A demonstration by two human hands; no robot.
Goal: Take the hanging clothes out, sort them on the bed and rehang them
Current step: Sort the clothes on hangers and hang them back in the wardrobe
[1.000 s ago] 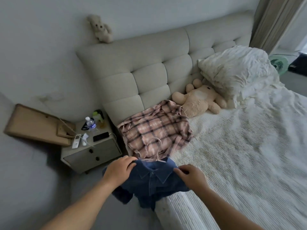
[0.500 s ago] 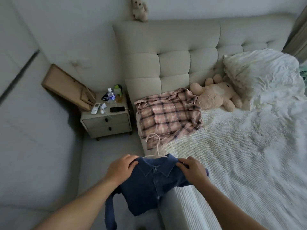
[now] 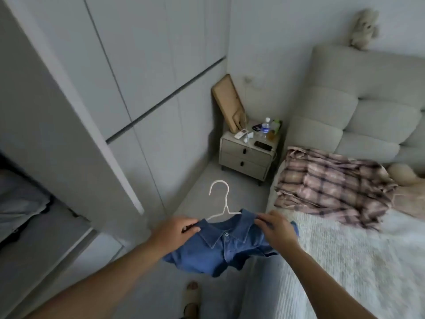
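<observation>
We hold a blue denim shirt [image 3: 226, 247] by its 2 shoulders, up in the air over the grey floor [image 3: 202, 192] just beside the bed [image 3: 345, 261]. Our left hand [image 3: 177, 231] pinches the left shoulder seam with curled fingers, and our right hand [image 3: 278, 229] grips the right shoulder the same way. The shirt has a pointed collar and a small button at the neck, and its soft cloth sags below our hands. A thin white wire hanger [image 3: 219, 199] sits inside it, its rounded hook standing up above the collar. On the bed's ribbed white cover lies a crumpled pink and brown plaid shirt [image 3: 331, 187], near the padded, tufted headboard [image 3: 358, 111]. A boxy 2-drawer nightstand [image 3: 247, 155] stands between bed and wall, carrying a clear water bottle [image 3: 266, 127] and a flat dark phone [image 3: 262, 146]. Smooth grey wardrobe doors [image 3: 142, 84] fill the left.
</observation>
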